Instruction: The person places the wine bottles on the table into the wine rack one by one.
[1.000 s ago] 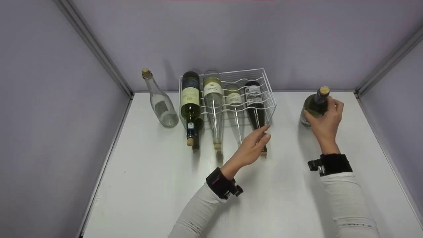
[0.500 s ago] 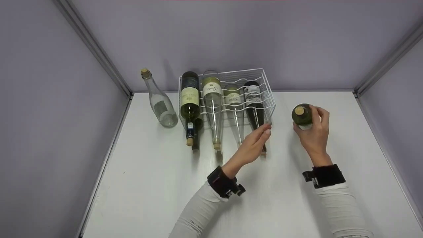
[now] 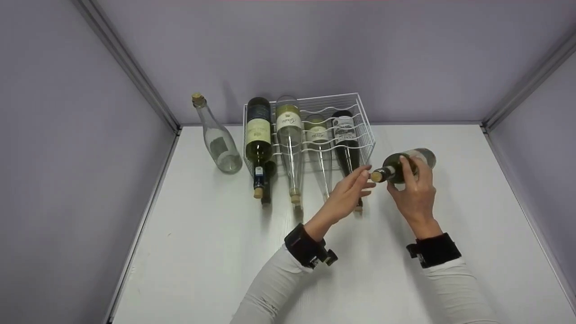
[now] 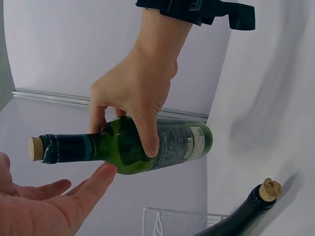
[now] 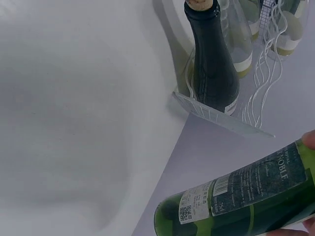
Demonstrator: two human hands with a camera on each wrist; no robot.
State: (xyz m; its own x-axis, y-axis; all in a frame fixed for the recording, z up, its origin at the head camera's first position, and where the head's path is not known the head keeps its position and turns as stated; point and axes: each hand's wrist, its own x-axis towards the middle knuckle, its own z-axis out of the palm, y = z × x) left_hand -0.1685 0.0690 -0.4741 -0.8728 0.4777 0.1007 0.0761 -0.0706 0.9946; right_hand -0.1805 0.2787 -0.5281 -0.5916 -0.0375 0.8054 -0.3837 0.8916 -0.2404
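My right hand [image 3: 416, 193] grips a green wine bottle [image 3: 394, 165] round its body, thumb on one side and fingers on the other. Corked and tilted on its side, the bottle points its neck toward my left hand [image 3: 343, 198]. That hand is held out with extended fingers, just by the neck in the head view. In the left wrist view its fingertips [image 4: 104, 172] lie at the bottle's shoulder; whether they touch cannot be told. The right wrist view shows the bottle's dark back label [image 5: 261, 179] and base.
Left of the hands, a white wire rack [image 3: 366, 119] bears several corked bottles lying neck forward, including a dark bottle [image 3: 345, 128] at its right end. A clear corked bottle [image 3: 221, 146] stands left of the rack. Walls border the white table [image 3: 202, 252].
The right hand has brought the green bottle leftward and nearer, tipping it from upright until its neck points left. The left hand has barely moved, its fingers spreading a little.
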